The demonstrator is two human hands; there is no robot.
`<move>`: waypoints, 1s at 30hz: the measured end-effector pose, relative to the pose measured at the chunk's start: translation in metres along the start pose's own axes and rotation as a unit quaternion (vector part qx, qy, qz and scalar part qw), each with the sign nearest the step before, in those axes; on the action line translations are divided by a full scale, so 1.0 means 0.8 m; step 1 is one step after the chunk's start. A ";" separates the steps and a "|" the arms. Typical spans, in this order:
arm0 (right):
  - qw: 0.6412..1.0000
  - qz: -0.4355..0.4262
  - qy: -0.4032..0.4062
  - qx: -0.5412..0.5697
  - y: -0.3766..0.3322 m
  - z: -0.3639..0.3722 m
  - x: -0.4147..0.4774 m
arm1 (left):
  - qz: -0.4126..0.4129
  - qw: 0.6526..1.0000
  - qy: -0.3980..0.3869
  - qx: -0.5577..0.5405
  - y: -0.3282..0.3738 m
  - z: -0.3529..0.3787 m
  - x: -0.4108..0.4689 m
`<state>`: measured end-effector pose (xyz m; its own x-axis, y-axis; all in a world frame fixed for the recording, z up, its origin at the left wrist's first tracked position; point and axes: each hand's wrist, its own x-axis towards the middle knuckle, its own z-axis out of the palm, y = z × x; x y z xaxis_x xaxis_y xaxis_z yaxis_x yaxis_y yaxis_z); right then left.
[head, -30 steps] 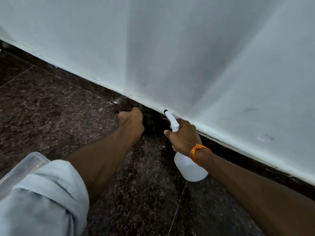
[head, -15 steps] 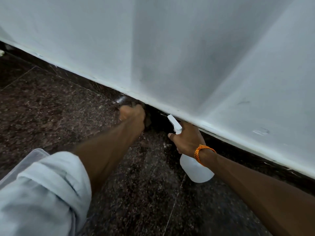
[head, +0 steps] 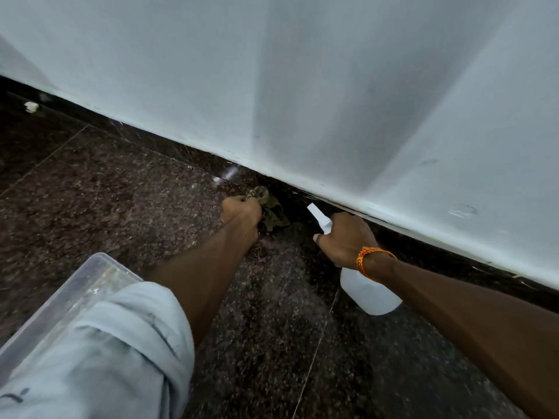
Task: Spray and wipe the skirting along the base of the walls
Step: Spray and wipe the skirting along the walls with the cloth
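A dark polished stone skirting [head: 169, 148] runs diagonally along the foot of the white wall [head: 302, 86]. My left hand [head: 240, 210] is closed on a crumpled olive-green cloth [head: 270, 211], which is pressed against the skirting. My right hand [head: 344, 238] grips the neck of a white spray bottle [head: 367, 290] just to the right; its nozzle points up-left at the skirting beside the cloth. An orange thread band circles my right wrist.
The floor [head: 121, 207] is dark speckled granite with thin joint lines. A clear plastic container [head: 75, 285] sits at the lower left, partly behind my rolled light-blue sleeve. A small white scrap [head: 31, 106] lies by the skirting at the far left.
My left hand has pulled back slightly from the skirting, so the green cloth now shows beyond the fist. My right hand and the bottle have shifted a little to the right along the wall.
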<state>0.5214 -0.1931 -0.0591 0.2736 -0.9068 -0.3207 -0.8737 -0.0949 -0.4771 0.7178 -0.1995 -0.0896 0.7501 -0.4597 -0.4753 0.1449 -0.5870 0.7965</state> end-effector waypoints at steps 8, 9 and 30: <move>0.995 0.033 0.013 0.088 0.027 -0.015 -0.044 | -0.040 0.998 -0.038 -0.042 0.010 0.060 -0.056; 0.995 0.032 0.015 0.091 0.026 -0.013 -0.046 | -0.038 0.997 -0.025 -0.055 0.017 0.060 -0.072; 0.996 0.062 0.000 0.070 0.092 -0.045 -0.052 | -0.008 0.996 -0.089 0.028 0.000 0.103 -0.147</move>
<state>0.4313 -0.1771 -0.0512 0.1674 -0.9082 -0.3836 -0.8357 0.0757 -0.5440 0.5766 -0.2002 -0.0647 0.6202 -0.5580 -0.5513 0.1160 -0.6298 0.7680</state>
